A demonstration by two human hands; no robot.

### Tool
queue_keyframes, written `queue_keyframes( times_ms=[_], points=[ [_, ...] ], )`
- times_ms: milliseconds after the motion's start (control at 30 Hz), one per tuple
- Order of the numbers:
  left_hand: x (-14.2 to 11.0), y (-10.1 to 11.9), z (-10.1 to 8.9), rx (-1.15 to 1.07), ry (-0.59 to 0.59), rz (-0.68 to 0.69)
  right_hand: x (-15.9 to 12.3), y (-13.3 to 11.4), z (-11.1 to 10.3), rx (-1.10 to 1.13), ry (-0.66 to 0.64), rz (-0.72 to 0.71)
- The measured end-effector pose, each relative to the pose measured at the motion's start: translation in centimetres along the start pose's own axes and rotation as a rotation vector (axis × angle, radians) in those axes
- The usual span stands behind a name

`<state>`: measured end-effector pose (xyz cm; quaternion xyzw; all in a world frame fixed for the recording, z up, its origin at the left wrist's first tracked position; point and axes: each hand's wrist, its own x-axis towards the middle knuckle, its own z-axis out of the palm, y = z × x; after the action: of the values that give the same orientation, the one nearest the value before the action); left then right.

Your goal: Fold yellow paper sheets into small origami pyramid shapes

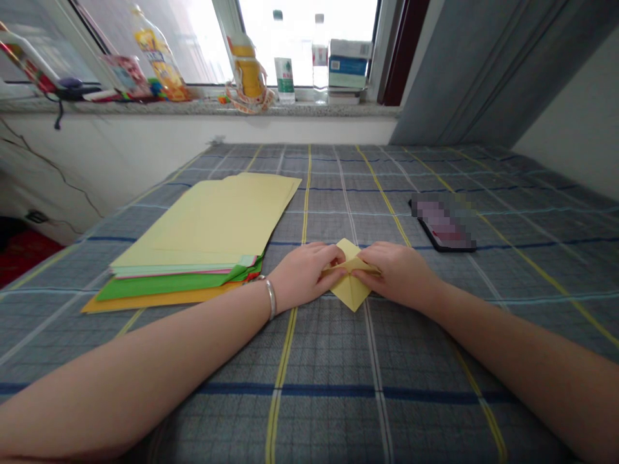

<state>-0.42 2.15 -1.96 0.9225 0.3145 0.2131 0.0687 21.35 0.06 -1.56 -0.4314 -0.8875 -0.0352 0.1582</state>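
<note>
While left hand [309, 276] and right hand [394, 276] pinch folded yellow paper [351, 293], both curled nearly shut

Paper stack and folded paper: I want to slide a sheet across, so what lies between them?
In the head view, the left hand lies between the paper stack and the folded paper, above the checked cloth.

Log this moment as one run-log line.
left hand: holding folded yellow paper | right hand: holding same paper | nearby: stacked coloured paper sheets
</note>
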Motion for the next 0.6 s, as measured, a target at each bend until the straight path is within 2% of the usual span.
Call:
queue_keyframes(
  times_ms=[200,433,600],
  points=[
    [0.49,0.25,0.53,-0.006,-0.013,-0.091,-0.15,-0.4,0.28,0.027,0.052,-0.014],
    [0.29,-0.26,0.76,-0.015,-0.023,-0.012,-0.35,-0.15,-0.14,0.024,-0.014,-0.112],
    [0.09,-0.59,0.51,0.017,-0.058,0.052,-0.41,-0.13,-0.27,-0.031,-0.019,-0.061]
  ],
)
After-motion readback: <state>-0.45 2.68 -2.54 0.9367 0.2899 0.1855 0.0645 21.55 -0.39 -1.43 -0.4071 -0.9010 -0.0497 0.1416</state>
